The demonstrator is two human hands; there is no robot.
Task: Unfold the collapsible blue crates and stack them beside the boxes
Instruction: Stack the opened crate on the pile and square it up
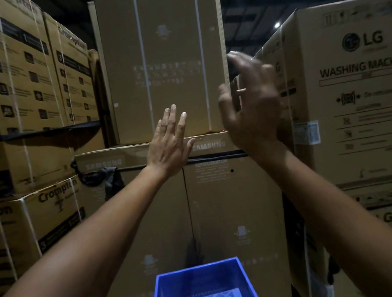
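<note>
Stacked cardboard boxes fill a dim warehouse on every side. Straight ahead stands a tall Samsung refrigerator box with a black strap around its upper part, and another tall plain box sits on top of it. To the left are Crompton boxes bound with white straps; to the right is an LG washing machine box. Both bare arms reach up and forward in front of the refrigerator box. The left hand is spread flat, fingers extended and apart, holding nothing. The right hand is raised higher, blurred, fingers loosely open and also holding nothing. Low in the middle, just in front of the refrigerator box, stands an unfolded blue crate, walls upright, with a lattice-patterned panel visible inside.
</note>
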